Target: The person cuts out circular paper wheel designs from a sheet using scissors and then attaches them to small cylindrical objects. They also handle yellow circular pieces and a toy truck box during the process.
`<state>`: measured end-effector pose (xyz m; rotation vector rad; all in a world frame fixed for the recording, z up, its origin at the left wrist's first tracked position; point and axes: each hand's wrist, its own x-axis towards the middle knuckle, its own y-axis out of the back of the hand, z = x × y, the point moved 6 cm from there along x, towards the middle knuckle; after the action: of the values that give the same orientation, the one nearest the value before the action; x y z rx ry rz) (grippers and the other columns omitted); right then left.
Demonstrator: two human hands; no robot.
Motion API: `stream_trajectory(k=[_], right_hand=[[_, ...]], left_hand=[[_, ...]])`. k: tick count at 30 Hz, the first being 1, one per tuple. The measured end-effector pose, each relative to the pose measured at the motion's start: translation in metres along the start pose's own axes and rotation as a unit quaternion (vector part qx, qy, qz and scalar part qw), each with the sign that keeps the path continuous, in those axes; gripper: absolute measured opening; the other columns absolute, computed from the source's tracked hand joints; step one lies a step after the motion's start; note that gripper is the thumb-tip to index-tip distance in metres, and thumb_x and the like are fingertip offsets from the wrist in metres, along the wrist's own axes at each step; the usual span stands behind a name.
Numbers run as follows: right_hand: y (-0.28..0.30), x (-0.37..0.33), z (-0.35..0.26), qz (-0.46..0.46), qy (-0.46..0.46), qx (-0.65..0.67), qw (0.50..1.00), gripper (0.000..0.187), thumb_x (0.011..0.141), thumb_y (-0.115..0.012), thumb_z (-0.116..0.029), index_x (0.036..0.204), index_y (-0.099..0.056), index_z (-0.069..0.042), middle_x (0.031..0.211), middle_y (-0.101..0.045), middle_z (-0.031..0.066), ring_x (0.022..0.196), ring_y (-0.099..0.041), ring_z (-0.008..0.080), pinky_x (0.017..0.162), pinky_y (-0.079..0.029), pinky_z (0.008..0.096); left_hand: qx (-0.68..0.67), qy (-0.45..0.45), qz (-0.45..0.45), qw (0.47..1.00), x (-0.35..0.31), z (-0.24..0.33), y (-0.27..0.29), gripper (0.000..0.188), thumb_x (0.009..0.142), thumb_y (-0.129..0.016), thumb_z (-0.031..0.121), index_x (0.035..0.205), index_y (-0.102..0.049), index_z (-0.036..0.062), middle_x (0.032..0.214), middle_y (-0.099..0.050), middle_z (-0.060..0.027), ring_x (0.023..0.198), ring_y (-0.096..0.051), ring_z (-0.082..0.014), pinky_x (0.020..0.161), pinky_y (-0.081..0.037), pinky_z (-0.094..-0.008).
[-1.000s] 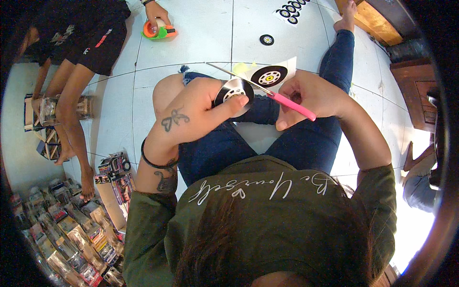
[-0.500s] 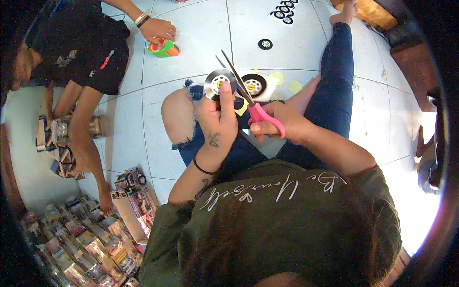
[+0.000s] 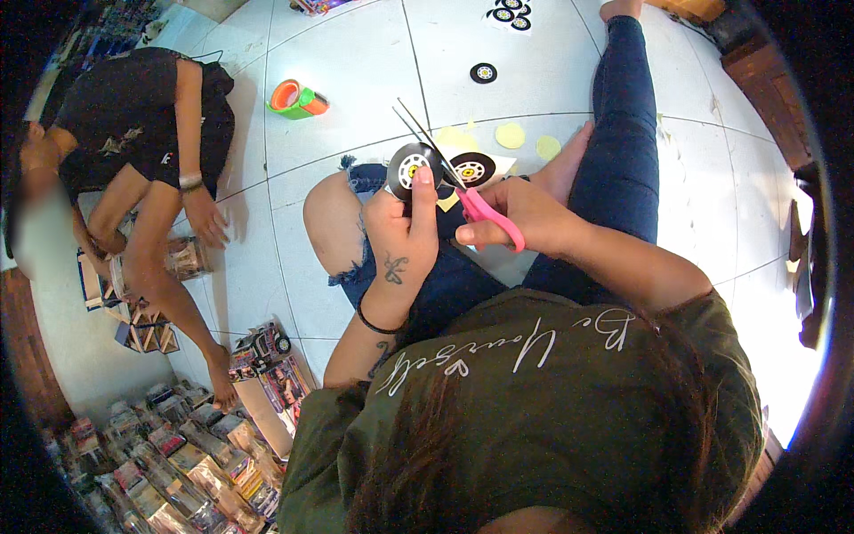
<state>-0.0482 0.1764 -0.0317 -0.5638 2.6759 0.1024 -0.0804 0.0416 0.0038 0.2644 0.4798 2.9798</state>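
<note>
A round black-and-white paper wheel cutout (image 3: 403,165) with a yellow centre is pinched in my left hand (image 3: 398,222), thumb on its face. My right hand (image 3: 529,218) grips the pink handles of a pair of scissors (image 3: 481,210). Their blades, slightly apart, point up and away beside the cutout's right edge; whether they touch the paper I cannot tell. Just behind the blades, a second printed wheel (image 3: 474,169) on white paper lies near my lap, partly covered by my hands and the scissors.
Pale yellow paper rounds (image 3: 510,135) lie beyond my hands, with a loose wheel cutout (image 3: 483,73) and a wheel sheet (image 3: 509,16) farther off. A green-and-orange tape dispenser (image 3: 297,101) stands left. A seated person's hand (image 3: 206,220) hangs nearby. Packaged goods (image 3: 178,458) fill the lower left.
The other person's hand has left the tape dispenser and dropped beside their leg. My view has shifted slightly. The cutout and scissors stay in my hands, the blades a little closer together.
</note>
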Motion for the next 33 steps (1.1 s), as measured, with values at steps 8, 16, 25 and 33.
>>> stream_trajectory(k=[8,16,25,33], right_hand=[[-0.003,-0.002,0.000,0.049,0.040,0.015,0.998,0.056,0.062,-0.074,-0.055,0.061,-0.061,-0.001,0.053,-0.053,0.0025,0.050,-0.049,0.0097,0.050,-0.038,0.0235],[-0.002,-0.002,0.000,0.046,0.046,-0.010,0.998,0.057,0.061,-0.074,-0.056,0.057,-0.059,-0.001,0.053,-0.052,0.0026,0.050,-0.047,0.0105,0.049,-0.038,0.0251],[0.006,-0.002,-0.005,0.033,0.041,-0.051,0.997,0.059,0.059,-0.075,-0.057,0.054,-0.056,-0.002,0.051,-0.050,0.0022,0.049,-0.047,0.0112,0.048,-0.037,0.0269],[0.014,-0.001,-0.011,0.009,0.055,-0.115,0.992,0.061,0.059,-0.073,-0.060,0.055,-0.056,-0.002,0.052,-0.050,0.0029,0.050,-0.047,0.0114,0.048,-0.036,0.0280]], left_hand=[[-0.062,0.024,0.015,0.998,-0.002,0.007,-0.002,0.032,0.092,-0.050,0.022,0.069,-0.055,0.0004,0.057,-0.051,0.0004,0.053,-0.042,-0.0042,0.047,-0.032,-0.0222],[-0.094,0.029,0.013,0.995,-0.004,0.008,-0.003,0.030,0.093,-0.049,0.022,0.070,-0.054,0.0029,0.058,-0.048,0.0030,0.053,-0.039,-0.0034,0.046,-0.030,-0.0210],[-0.082,0.035,-0.021,0.996,-0.003,0.009,0.000,0.030,0.092,-0.050,0.019,0.070,-0.056,0.0006,0.058,-0.050,0.0017,0.054,-0.041,-0.0046,0.047,-0.032,-0.0227],[-0.086,0.031,-0.043,0.995,-0.002,0.012,0.000,0.026,0.092,-0.050,0.023,0.072,-0.054,0.0069,0.058,-0.046,0.0060,0.049,-0.037,-0.0012,0.043,-0.024,-0.0179]])
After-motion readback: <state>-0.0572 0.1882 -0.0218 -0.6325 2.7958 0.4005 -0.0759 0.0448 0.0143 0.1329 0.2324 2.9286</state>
